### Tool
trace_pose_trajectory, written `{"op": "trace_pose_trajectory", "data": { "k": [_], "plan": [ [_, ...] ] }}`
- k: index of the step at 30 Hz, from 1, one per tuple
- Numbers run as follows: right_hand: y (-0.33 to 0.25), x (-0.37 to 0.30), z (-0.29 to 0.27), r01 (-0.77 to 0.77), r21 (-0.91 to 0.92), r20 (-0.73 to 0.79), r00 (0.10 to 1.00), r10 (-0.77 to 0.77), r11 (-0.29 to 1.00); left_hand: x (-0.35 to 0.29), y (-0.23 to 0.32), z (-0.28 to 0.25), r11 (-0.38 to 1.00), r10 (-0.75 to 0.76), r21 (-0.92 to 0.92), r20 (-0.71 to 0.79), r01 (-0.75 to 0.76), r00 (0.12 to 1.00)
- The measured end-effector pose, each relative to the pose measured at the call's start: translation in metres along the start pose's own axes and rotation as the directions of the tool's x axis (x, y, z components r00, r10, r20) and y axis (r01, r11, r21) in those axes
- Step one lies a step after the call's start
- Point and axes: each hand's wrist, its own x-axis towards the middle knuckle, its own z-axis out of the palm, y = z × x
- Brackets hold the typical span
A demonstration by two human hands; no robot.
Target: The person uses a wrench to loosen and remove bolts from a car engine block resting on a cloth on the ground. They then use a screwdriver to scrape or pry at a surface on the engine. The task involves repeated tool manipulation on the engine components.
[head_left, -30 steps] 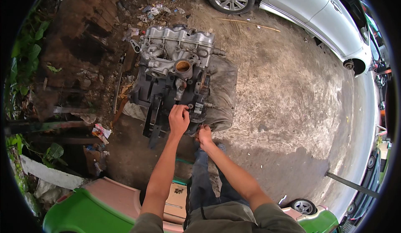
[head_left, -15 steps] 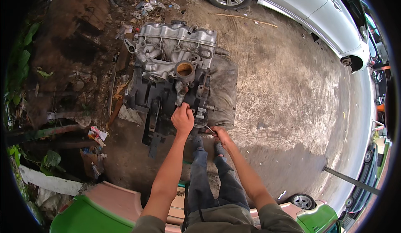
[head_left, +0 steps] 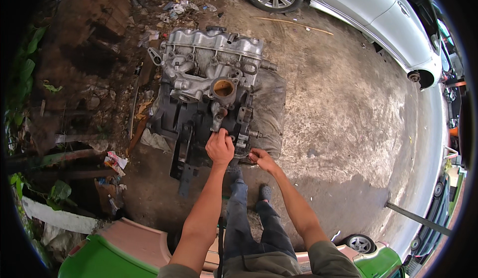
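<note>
A car engine (head_left: 211,73) stands on the ground in front of me, with a silvery ribbed top cover and a dark lower block. My left hand (head_left: 219,147) is closed at the near side of the block, just below a short metal pipe fitting (head_left: 217,118). Its fingertips and whatever they grip are hidden. Close to the block's near right corner, my right hand (head_left: 262,159) is closed, palm turned inward. It seems to keep hold of a thin metal tool, which barely shows now. A round brown-lined opening (head_left: 223,88) faces up on the intake.
A dark, stained sheet (head_left: 271,108) lies under the engine's right side. Litter (head_left: 117,161) and scrap line the left. A silver car (head_left: 368,9) stands beyond, at far right. Green and pink vehicle bodywork (head_left: 134,238) and a loose wheel (head_left: 360,243) are close behind me.
My right hand has shifted slightly, and the thin tool that reached toward the block hardly shows now. The left hand stays at the same spot on the engine. My right foot has moved back.
</note>
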Motion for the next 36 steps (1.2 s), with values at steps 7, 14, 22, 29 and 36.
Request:
{"op": "trace_pose_trajectory", "data": {
  "k": [7,14,22,29,36],
  "plan": [
    [-0.022,0.001,-0.002,-0.027,-0.062,-0.134,0.991,0.019,0.998,-0.001,0.000,0.002,1.000,0.003,0.026,-0.026,-0.002,1.000],
    [-0.022,-0.007,0.016,-0.160,0.288,-0.237,0.943,0.233,0.944,-0.001,-0.001,0.004,0.999,0.010,0.035,-0.052,-0.008,0.999],
    [-0.023,-0.005,0.010,-0.140,0.283,-0.212,0.956,0.204,0.949,-0.001,0.000,0.003,0.998,-0.006,0.057,-0.048,0.009,0.999],
    [-0.018,-0.004,0.016,-0.064,0.200,-0.289,0.950,0.122,0.978,0.000,0.002,0.003,0.999,-0.013,0.046,-0.053,0.016,0.999],
    [-0.021,-0.004,0.012,-0.073,0.169,-0.252,0.961,0.115,0.983,-0.001,0.000,0.003,0.998,-0.017,0.057,-0.041,0.020,0.999]
  ]
}}
